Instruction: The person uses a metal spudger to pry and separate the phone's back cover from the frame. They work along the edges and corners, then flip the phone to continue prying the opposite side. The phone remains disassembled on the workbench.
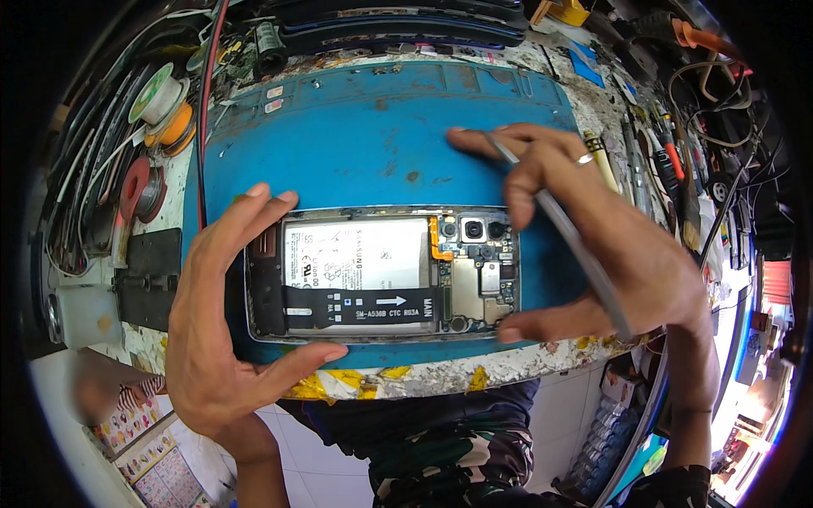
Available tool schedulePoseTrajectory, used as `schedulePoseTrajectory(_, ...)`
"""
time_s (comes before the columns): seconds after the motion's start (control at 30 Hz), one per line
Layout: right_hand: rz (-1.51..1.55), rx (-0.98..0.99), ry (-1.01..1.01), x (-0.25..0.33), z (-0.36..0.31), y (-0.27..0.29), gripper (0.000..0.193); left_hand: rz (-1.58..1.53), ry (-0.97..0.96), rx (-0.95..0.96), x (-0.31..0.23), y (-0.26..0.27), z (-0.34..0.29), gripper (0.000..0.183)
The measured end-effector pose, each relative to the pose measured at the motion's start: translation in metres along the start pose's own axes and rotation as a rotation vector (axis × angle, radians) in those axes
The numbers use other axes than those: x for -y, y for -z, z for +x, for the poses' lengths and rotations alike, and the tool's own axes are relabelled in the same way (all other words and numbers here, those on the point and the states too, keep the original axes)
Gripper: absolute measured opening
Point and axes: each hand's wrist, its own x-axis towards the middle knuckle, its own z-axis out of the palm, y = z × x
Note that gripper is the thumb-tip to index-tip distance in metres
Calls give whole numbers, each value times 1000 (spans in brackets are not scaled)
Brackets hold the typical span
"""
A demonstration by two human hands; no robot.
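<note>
Left hand (222, 317) spread wide, thumb and index finger bracing the left end of an opened smartphone (381, 273). Phone lies back-off on a blue work mat (373, 135); battery and circuit board exposed. Right hand (593, 241) arched over its right end, metal tweezers (563, 229) gripped between the fingers. Beyond, solder spools (161, 106) at far left.

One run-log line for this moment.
left hand: steadies opened phone | right hand: holds tweezers, touches phone | surface: blue mat
</note>
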Motion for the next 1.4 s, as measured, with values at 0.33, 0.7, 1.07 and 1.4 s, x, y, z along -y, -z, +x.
schedulePoseTrajectory(0.33, -55, 21, 65, -3, -1, -4, 74, -138, 102, -50, -2, -6, -1, 120)
schedulePoseTrajectory(0.7, -118, 21, 24, 0, 0, 0, 74, -105, 72, -64, -3, -6, 1, 120)
schedulePoseTrajectory(1.07, -101, 2, 0, -2, -2, -3, 76, -91, 47, -74, 1, -8, 1, 119)
schedulePoseTrajectory(1.4, -61, 52, 18, 1, 4, -1, 73, -83, 11, -69, 3, -8, 2, 118)
